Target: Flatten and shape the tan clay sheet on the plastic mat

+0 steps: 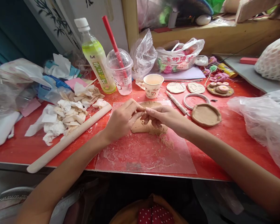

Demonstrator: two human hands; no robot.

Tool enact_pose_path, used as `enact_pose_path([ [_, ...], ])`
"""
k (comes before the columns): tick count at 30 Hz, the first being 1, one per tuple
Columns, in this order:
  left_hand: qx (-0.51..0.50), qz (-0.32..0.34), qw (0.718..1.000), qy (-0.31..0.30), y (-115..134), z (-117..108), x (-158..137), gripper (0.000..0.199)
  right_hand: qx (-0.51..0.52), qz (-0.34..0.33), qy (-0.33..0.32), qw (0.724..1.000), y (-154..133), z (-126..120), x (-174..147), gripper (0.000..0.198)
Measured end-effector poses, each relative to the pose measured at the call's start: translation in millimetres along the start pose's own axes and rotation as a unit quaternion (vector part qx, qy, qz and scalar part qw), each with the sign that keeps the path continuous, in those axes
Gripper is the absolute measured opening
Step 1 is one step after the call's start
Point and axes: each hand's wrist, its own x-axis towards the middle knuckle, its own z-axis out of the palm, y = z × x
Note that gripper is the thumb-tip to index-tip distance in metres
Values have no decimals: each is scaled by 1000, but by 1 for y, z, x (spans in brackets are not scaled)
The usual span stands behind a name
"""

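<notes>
My left hand (pixel 123 118) and my right hand (pixel 160 115) meet over a slab of brown clay (pixel 140 127). Both have their fingertips pinched together and touching. Whatever lies between the fingertips is too small or hidden to name. The clay slab rests on a clear plastic board (pixel 140 155) smeared with clay; crumbly scraps (pixel 166 140) lie at its right edge. Just behind my hands stands a paper cup (pixel 153 85) with pale liquid. To the right are a round clay dish (pixel 206 115) with a raised rim, a ring (pixel 196 100) and a clay-covered stick (pixel 177 103).
A long rolling pin (pixel 70 138) lies left, beside crumpled tissues (pixel 65 116). A green drink bottle (pixel 96 59) and a plastic cup (pixel 120 73) with a red straw stand behind. Flat clay discs (pixel 176 87) and a decorated piece (pixel 220 89) sit at back right. Plastic bags (pixel 268 115) edge the right side.
</notes>
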Motion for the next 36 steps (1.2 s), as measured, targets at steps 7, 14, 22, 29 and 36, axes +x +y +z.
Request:
enact_pose_path([
  [7,-18,-15,999,41,2,-5,2,5,61,40,20,997,-2,-2,-1,40],
  [14,18,-20,998,56,2,-6,2,18,67,45,20,997,-1,-2,0,40],
  [22,-23,8,998,63,-2,-4,0,11,64,54,24,996,-2,-1,0,39],
  [29,-33,-2,998,61,-2,-3,0,22,66,55,26,996,-1,-1,1,39],
  [36,20,15,999,45,-4,-3,-1,30,63,51,21,996,0,-2,1,39],
])
